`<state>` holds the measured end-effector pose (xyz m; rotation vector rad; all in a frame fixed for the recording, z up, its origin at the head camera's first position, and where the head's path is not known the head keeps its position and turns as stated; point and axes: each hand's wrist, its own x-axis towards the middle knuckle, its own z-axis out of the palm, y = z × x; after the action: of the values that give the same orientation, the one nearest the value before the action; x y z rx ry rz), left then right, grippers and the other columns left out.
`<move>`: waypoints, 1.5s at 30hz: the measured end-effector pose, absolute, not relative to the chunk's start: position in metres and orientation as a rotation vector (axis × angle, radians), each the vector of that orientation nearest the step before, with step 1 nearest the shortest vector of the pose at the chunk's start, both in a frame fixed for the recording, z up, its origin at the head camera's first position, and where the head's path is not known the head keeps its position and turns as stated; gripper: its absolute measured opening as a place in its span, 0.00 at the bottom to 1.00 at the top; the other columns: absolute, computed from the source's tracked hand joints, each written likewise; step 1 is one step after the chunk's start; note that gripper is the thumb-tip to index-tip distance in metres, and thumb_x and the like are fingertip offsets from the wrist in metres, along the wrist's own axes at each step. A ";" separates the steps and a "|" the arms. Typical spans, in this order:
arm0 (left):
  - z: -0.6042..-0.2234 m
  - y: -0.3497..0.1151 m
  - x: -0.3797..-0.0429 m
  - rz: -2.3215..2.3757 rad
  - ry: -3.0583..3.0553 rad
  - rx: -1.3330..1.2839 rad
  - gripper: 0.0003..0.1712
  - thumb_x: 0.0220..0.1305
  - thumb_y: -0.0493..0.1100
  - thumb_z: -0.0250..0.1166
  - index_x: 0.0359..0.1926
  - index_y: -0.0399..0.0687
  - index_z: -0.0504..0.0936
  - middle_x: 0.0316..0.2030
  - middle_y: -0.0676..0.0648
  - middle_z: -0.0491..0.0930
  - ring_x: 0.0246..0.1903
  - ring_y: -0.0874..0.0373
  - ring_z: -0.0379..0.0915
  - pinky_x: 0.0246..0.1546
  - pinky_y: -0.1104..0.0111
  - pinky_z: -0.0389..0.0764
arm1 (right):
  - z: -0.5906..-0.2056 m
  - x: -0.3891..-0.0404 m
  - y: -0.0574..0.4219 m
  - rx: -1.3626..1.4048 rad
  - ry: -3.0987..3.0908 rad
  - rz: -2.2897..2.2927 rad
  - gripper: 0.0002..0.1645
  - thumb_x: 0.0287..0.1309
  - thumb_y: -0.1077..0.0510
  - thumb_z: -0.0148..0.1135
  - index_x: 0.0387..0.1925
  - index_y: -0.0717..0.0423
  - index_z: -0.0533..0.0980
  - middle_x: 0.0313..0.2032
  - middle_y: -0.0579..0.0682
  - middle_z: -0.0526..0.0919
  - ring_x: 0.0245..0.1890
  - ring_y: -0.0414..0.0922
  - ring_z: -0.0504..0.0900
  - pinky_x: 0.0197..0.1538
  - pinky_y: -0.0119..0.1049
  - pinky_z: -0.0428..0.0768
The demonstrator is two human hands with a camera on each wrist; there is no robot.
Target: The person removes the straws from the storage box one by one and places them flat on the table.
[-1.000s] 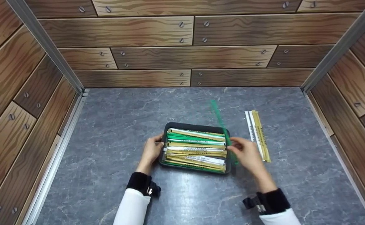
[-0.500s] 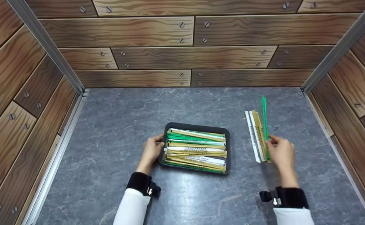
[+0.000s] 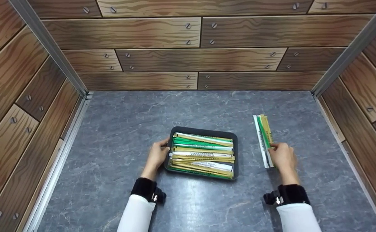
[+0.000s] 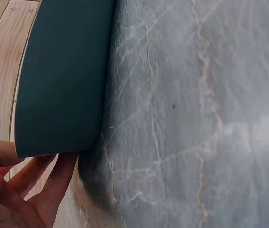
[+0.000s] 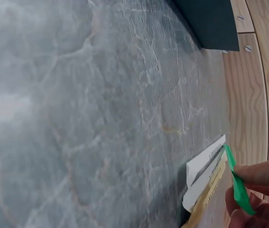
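On the left side of a dark rectangular tray [image 3: 204, 130], my left hand [image 3: 157, 154] grips the end wall. Thumb and fingers close about that wall [image 4: 65, 80] in the left wrist view. Inside the tray lie many slim green, white and gold stick packets [image 3: 204, 154]. To its right, my right hand [image 3: 283, 157] pinches a green stick packet [image 3: 264, 130] near its close end. That packet overlaps a small row of white packets [image 3: 259, 133] and gold packets [image 3: 264, 120]. In the right wrist view the green packet [image 5: 239, 187] shows tilted between thumb and fingers.
Everything stands on a grey marbled tabletop [image 3: 126, 135]. Wood-patterned panels [image 3: 162, 59] close it in at the back and both sides, with metal rails [image 3: 54, 125] along the edges.
The right hand carried the green packet from the tray's right side to the row, then shifted it slightly left and lower over the row. The left hand and tray stayed put.
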<state>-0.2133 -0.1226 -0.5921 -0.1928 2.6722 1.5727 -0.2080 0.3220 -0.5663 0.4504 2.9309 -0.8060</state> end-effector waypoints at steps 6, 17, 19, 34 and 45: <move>-0.592 -0.123 -0.213 1.570 2.679 -0.173 0.25 0.64 0.28 0.61 0.62 0.42 0.78 0.48 0.37 0.82 0.45 0.49 0.80 0.50 0.58 0.77 | -0.566 -0.212 0.317 0.493 2.930 -0.765 0.25 0.68 0.52 0.55 0.60 0.61 0.76 0.46 0.62 0.83 0.33 0.54 0.83 0.25 0.44 0.76; -0.592 -0.124 -0.212 1.543 2.674 -0.189 0.25 0.66 0.29 0.60 0.64 0.44 0.77 0.48 0.38 0.82 0.44 0.49 0.81 0.46 0.59 0.78 | -0.562 -0.185 0.238 -0.447 3.196 -0.884 0.14 0.55 0.67 0.66 0.45 0.64 0.83 0.39 0.59 0.84 0.38 0.56 0.83 0.43 0.52 0.81; -0.592 -0.124 -0.212 1.536 2.667 -0.196 0.25 0.66 0.30 0.60 0.64 0.44 0.76 0.49 0.38 0.82 0.45 0.49 0.81 0.45 0.59 0.79 | -0.564 -0.180 0.219 -0.621 3.128 -0.913 0.14 0.53 0.68 0.67 0.44 0.63 0.83 0.39 0.57 0.85 0.38 0.53 0.84 0.43 0.48 0.81; -0.588 -0.121 -0.210 1.541 2.728 -0.188 0.25 0.63 0.28 0.62 0.61 0.42 0.79 0.46 0.38 0.83 0.43 0.49 0.82 0.47 0.59 0.79 | -0.592 -0.177 0.185 -0.948 3.099 -0.624 0.20 0.45 0.67 0.75 0.43 0.55 0.85 0.42 0.53 0.81 0.44 0.54 0.79 0.47 0.51 0.77; -0.590 -0.122 -0.212 1.541 2.669 -0.202 0.26 0.65 0.29 0.61 0.63 0.45 0.77 0.49 0.38 0.82 0.42 0.50 0.82 0.47 0.59 0.79 | -0.596 -0.181 0.182 -1.020 3.148 -0.608 0.08 0.49 0.68 0.70 0.30 0.53 0.86 0.29 0.47 0.79 0.33 0.49 0.80 0.36 0.48 0.77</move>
<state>-0.2124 -0.1219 -0.5904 -0.2017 2.6693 1.5410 -0.1813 0.1823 -0.5962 -1.0197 3.1479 -0.6079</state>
